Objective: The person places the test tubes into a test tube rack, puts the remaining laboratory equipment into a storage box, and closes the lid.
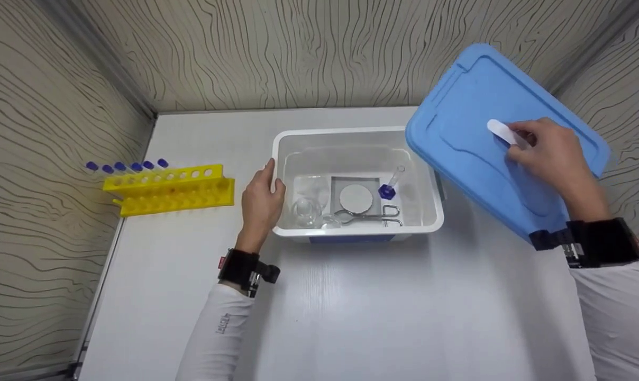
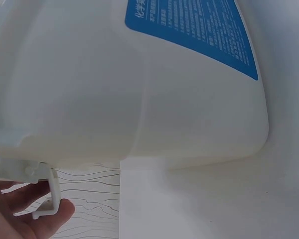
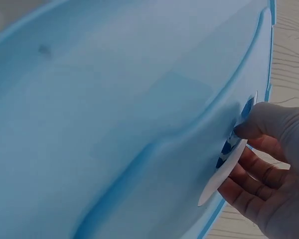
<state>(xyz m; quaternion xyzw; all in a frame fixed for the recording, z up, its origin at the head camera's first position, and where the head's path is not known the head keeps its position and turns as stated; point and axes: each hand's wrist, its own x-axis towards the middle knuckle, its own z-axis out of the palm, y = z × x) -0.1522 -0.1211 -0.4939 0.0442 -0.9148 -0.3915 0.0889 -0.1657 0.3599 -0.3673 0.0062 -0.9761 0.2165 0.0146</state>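
Observation:
A translucent white storage box (image 1: 359, 233) stands uncovered on the table. At its left side my left hand (image 1: 261, 203) has its fingers and thumb about a white side latch (image 2: 54, 191), seen in the left wrist view. My right hand (image 1: 552, 153) grips the white handle (image 1: 502, 132) of the blue lid (image 1: 473, 95), which is held tilted at the box's right. Fingers curl under the handle (image 3: 222, 174) in the right wrist view. Inside the box are a white disc (image 1: 356, 198), a purple-based clear cylinder (image 1: 387, 191), clear glassware (image 1: 304, 211) and a metal-handled tool (image 1: 372, 215).
Left of the box stands a yellow test tube rack (image 1: 176, 198). Several purple-capped tubes (image 1: 135, 167) lie behind it. Patterned wall panels (image 1: 298, 58) border the white table (image 1: 351, 307) at the back and sides.

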